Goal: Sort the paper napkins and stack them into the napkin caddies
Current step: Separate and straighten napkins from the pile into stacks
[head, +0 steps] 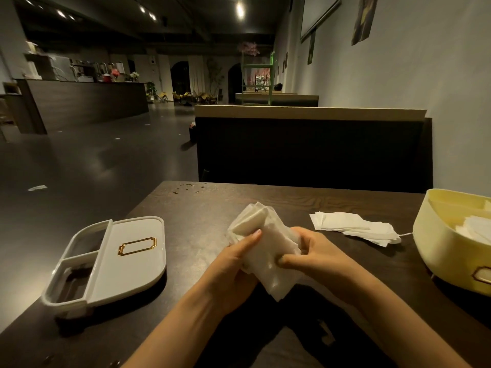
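Note:
Both my hands hold a plastic-wrapped pack of white napkins [265, 251] above the middle of the dark table. My left hand [233, 261] grips its left side, thumb up along the wrapper. My right hand [310, 251] pinches its right side. A loose pile of white napkins [353, 227] lies flat on the table to the right. At the far right stands a yellow caddy [438, 240] with napkins inside. To the left lies a white caddy lid [127, 258] with a gold label frame and two openings.
The dark wooden table [202, 208] ends at its left edge beside open floor. A dark booth bench [313, 150] stands behind the table. The wall runs along the right. Crumbs lie near the table's far left corner.

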